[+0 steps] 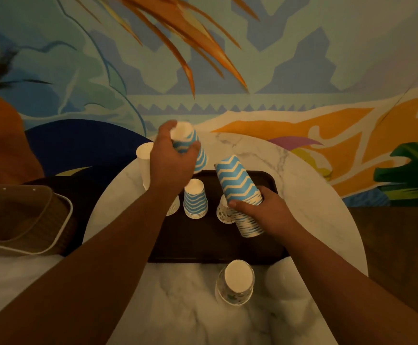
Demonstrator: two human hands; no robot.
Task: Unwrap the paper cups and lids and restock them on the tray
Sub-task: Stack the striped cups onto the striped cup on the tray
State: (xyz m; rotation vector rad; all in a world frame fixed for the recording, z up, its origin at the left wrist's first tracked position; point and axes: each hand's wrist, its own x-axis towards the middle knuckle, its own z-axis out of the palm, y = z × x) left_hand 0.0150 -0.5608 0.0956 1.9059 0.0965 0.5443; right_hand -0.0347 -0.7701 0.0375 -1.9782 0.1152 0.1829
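wrapped cups (236, 282) on table | tray (203, 245) beyond | left grip (175, 160) holds chevron cups (190, 145) | right grip (265, 210) holds chevron stack (240, 183)

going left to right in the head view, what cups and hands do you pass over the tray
white cup stack → left hand holding a few zigzag cups → standing zigzag stack → long zigzag stack held tilted → right hand

Bare forearms, no sleeves, two hands
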